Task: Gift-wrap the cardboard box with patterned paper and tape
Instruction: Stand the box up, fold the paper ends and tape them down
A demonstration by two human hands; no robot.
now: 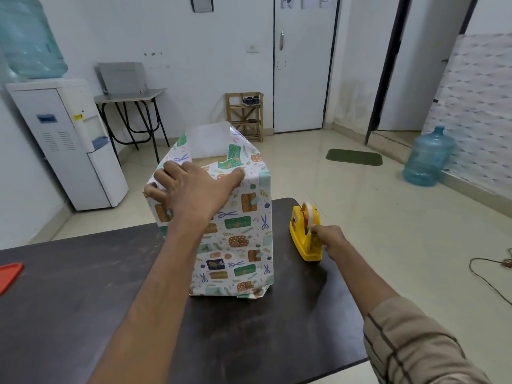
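So, head view: the wrapped box [241, 245] stands tall on the dark tabletop [83, 300], toward its far edge. The left hand [191, 187] lies spread on top, grip apart, palm pressing the folded patterned paper [235, 159] down so it can't spring back. One far flap [207, 139] stands up loose. The right hand [329, 239] is at the yellow tape dispenser [304, 236] just beside the box, grip pinched on the tape [309, 214] by the cutter, I'd guess to pull a strip for that top fold.
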